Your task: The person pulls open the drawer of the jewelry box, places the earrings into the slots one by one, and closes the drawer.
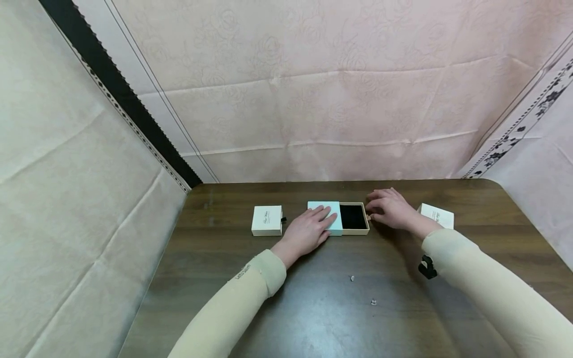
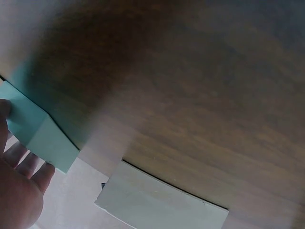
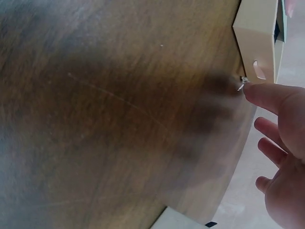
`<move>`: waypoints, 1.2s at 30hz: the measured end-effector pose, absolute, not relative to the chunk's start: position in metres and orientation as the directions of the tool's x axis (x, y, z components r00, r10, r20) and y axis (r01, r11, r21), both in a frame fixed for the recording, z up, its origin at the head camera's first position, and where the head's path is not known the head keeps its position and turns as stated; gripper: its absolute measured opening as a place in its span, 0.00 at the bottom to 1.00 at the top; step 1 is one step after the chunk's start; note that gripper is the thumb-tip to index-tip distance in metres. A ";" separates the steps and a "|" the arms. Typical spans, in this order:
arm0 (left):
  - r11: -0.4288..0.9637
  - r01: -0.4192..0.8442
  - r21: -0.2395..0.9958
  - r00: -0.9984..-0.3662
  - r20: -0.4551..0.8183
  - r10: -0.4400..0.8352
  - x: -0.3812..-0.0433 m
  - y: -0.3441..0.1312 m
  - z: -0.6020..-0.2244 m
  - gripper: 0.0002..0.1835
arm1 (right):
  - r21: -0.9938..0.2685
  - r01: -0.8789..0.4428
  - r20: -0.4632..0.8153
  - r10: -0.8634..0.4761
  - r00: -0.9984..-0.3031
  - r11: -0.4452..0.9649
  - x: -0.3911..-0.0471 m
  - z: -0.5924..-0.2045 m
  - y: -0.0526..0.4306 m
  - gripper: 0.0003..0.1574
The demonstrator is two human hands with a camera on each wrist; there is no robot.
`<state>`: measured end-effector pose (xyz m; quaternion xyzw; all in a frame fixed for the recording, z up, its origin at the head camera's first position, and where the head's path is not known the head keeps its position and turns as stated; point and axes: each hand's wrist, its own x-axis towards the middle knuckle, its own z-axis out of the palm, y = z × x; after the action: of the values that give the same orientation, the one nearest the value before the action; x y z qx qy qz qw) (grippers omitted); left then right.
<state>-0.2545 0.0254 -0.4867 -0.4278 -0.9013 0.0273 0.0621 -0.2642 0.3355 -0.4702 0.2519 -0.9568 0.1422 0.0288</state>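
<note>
A pale blue slide-out box [image 1: 312,204] sits near the table's far side, its cream drawer [image 1: 355,232] pulled out to the right and showing a black lining. My left hand [image 1: 306,231] rests on the blue sleeve from above, fingers spread and nearly straight, thumb by the near side. Just beyond the drawer's right end, my right hand [image 1: 388,208] pinches a small shiny silver piece [image 3: 243,80], with the index finger hidden behind the thumb. A small pull ribbon [image 3: 259,69] shows on the drawer's end, close to that thumb.
A white lettered box [image 1: 266,221] with a dark tab stands left of the blue one. Another white box [image 1: 437,215] lies behind my right wrist. Nearer me on the brown table [image 1: 304,318] are two small shiny pieces, one farther off [image 1: 352,278] and one closer [image 1: 373,302].
</note>
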 end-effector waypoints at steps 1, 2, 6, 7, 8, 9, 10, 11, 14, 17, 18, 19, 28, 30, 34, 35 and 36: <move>0.633 0.768 -0.103 -0.627 0.086 0.775 -0.255 0.025 -0.487 0.31 | -0.263 -0.489 0.127 -0.473 -0.872 0.832 -0.264 -0.471 0.335 0.12; 0.633 0.767 -0.103 -0.627 0.087 0.774 -0.255 0.026 -0.487 0.31 | -0.269 -0.489 0.128 -0.473 -0.872 0.830 -0.264 -0.472 0.335 0.12; 0.635 0.765 -0.102 -0.630 0.084 0.772 -0.255 0.026 -0.488 0.31 | -0.289 -0.492 0.133 -0.474 -0.870 0.821 -0.262 -0.474 0.333 0.12; 0.635 0.766 -0.101 -0.630 0.085 0.772 -0.255 0.026 -0.488 0.31 | -0.294 -0.493 0.137 -0.475 -0.869 0.819 -0.262 -0.474 0.333 0.12; 0.635 0.766 -0.100 -0.630 0.086 0.772 -0.255 0.026 -0.488 0.31 | -0.298 -0.494 0.140 -0.475 -0.869 0.817 -0.261 -0.474 0.333 0.12; 0.635 0.766 -0.100 -0.629 0.087 0.772 -0.255 0.026 -0.488 0.31 | -0.304 -0.494 0.144 -0.473 -0.869 0.814 -0.261 -0.475 0.333 0.11; 0.634 0.766 -0.101 -0.628 0.088 0.773 -0.255 0.026 -0.488 0.31 | -0.312 -0.493 0.146 -0.472 -0.870 0.812 -0.260 -0.475 0.333 0.11; 0.634 0.767 -0.101 -0.627 0.090 0.773 -0.255 0.026 -0.489 0.31 | -0.319 -0.493 0.149 -0.471 -0.870 0.810 -0.260 -0.475 0.333 0.11; 0.634 0.767 -0.103 -0.626 0.095 0.774 -0.255 0.025 -0.489 0.31 | -0.338 -0.494 0.163 -0.467 -0.869 0.802 -0.258 -0.477 0.333 0.09; 0.635 0.765 -0.104 -0.628 0.095 0.772 -0.255 0.025 -0.489 0.31 | -0.346 -0.496 0.175 -0.465 -0.868 0.796 -0.257 -0.479 0.334 0.08; 0.636 0.764 -0.104 -0.629 0.096 0.771 -0.255 0.025 -0.489 0.30 | -0.346 -0.496 0.177 -0.464 -0.868 0.796 -0.257 -0.479 0.334 0.08; 0.637 0.764 -0.104 -0.630 0.094 0.771 -0.255 0.025 -0.489 0.31 | -0.344 -0.497 0.179 -0.463 -0.868 0.797 -0.256 -0.480 0.334 0.08; 0.642 0.760 -0.100 -0.636 0.088 0.767 -0.254 0.025 -0.489 0.31 | -0.295 -0.528 0.232 -0.476 -0.848 0.797 -0.258 -0.482 0.333 0.05; 0.642 0.760 -0.099 -0.636 0.087 0.767 -0.254 0.025 -0.489 0.31 | -0.292 -0.528 0.240 -0.473 -0.848 0.798 -0.258 -0.482 0.333 0.06; 0.640 0.762 -0.100 -0.634 0.086 0.768 -0.254 0.026 -0.488 0.31 | -0.287 -0.515 0.228 -0.464 -0.856 0.808 -0.258 -0.482 0.332 0.07; 0.639 0.762 -0.101 -0.633 0.085 0.769 -0.254 0.026 -0.488 0.31 | -0.286 -0.513 0.225 -0.463 -0.857 0.810 -0.258 -0.481 0.333 0.07; 0.638 0.763 -0.103 -0.632 0.086 0.770 -0.253 0.026 -0.488 0.31 | -0.285 -0.511 0.222 -0.463 -0.858 0.811 -0.259 -0.481 0.333 0.07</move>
<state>-0.2535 0.0264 -0.4881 -0.4243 -0.9030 0.0284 0.0610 -0.2586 0.3331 -0.4814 0.2567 -0.9488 0.1696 0.0712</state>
